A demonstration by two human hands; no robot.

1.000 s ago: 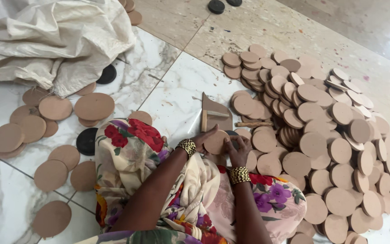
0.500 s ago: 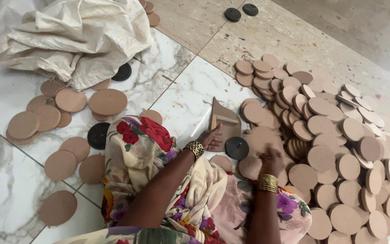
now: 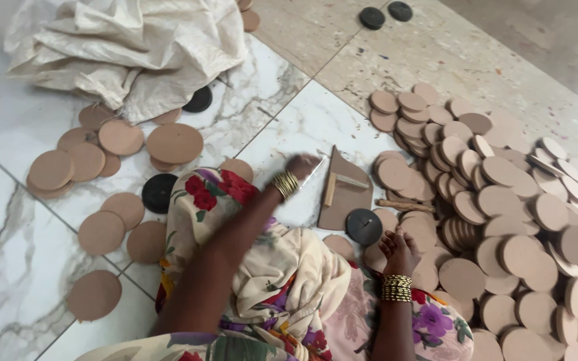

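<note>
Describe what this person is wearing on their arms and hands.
Both forearms are bare, with no sleeves showing. The left hand has a gold bangle at the wrist; the right hand has a wider stack of gold beaded bangles. No gloves and no rings are visible. The left hand is motion-blurred.

Home floor workshop: marble tiles (image 3: 15,220), heaps of brown discs (image 3: 503,200), white sack (image 3: 128,47).
</note>
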